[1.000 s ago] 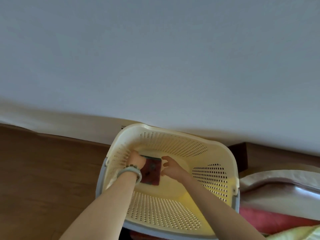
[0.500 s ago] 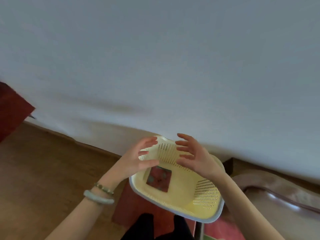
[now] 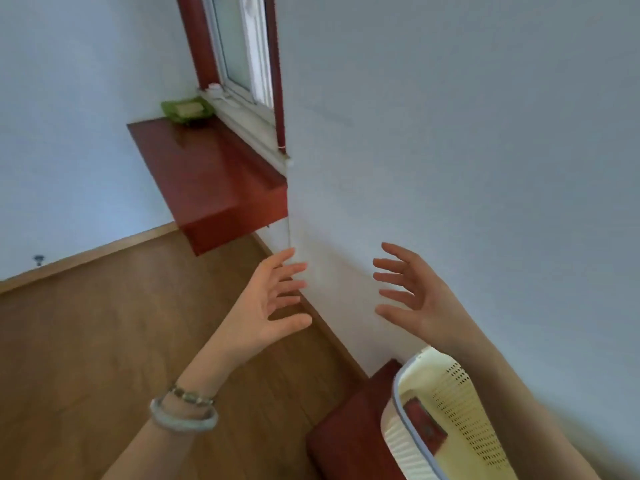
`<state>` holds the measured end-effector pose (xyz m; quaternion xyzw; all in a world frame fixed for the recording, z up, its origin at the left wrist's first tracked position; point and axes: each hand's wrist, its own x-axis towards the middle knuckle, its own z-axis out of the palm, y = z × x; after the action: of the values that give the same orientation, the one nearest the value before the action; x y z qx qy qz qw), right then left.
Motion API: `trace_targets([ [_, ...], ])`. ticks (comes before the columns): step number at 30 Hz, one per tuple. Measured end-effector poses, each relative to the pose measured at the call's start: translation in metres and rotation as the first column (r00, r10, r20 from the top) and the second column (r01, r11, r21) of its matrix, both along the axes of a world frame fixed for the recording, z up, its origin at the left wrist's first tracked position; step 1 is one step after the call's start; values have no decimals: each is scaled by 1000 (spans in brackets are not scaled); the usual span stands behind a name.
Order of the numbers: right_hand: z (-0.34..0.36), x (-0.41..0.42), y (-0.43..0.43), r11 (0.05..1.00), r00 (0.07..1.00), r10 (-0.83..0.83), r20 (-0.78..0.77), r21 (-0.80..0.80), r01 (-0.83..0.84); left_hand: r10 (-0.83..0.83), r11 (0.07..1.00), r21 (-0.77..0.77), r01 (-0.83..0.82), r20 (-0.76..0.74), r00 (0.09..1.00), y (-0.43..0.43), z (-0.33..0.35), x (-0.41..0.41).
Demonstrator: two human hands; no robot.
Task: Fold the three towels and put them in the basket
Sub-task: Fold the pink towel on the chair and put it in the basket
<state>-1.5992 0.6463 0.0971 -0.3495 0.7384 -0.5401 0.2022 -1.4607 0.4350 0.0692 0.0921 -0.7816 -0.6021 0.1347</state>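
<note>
The left hand (image 3: pixel 266 306) and right hand (image 3: pixel 412 296) hang mid-frame, fingers spread, holding nothing, above where the brown wooden floor (image 3: pixel 86 341) meets the white wall (image 3: pixel 485 150). At lower right, a cream perforated plastic basket (image 3: pixel 464 410) holds a folded dark-red towel (image 3: pixel 424 422).

Green tray (image 3: pixel 187 111) on red windowsill (image 3: pixel 207 174); wood floor (image 3: pixel 86 323)
</note>
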Motion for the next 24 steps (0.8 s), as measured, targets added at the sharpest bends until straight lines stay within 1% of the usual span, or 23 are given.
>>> trace_targets([
  [5,8,57,-112,974,973,224,-46,44,-222,267,962,-43,-268,-28,963,-70,9,106],
  [8,8,107,-177,943,938,332,-99,49,-329,399,915,-46,-401,-47,916,-110,14,178],
  [12,6,178,-255,884,879,467,-97,31,-467,543,835,-63,-546,-54,838,-163,15,274],
  [18,0,275,-356,796,792,602,-100,-2,-605,668,736,-84,-671,-64,741,-226,12,388],
  [21,-1,315,-399,746,740,662,-121,8,-666,728,680,-66,-730,-63,683,-247,9,430],
  [24,-3,346,-440,696,691,715,-103,13,-718,783,612,-95,-785,-65,618,-264,6,463],
])
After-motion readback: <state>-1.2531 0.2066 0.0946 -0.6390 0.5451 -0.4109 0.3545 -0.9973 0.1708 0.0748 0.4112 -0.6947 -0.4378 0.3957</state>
